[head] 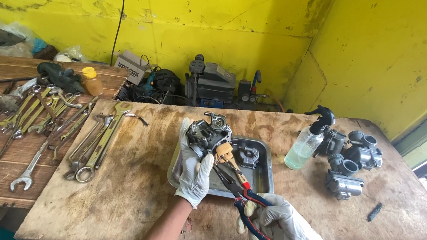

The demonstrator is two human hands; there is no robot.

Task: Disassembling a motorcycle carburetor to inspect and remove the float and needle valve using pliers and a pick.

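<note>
Gripping carburetor (206,134) in left hand (193,174); right hand (279,222) clamps pliers (241,192) on its yellow float (224,152), not yet out.

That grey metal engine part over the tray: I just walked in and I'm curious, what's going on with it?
A person in white gloves holds a grey metal carburettor in the left hand above a dented metal tray on a worn plywood tabletop. The right hand works red-and-blue-handled long-nose pliers, whose tips meet a yellowish plastic piece at the carburettor. More carburettors and a spray bottle of pale green liquid stand to the right; wrenches lie to the left.
</note>
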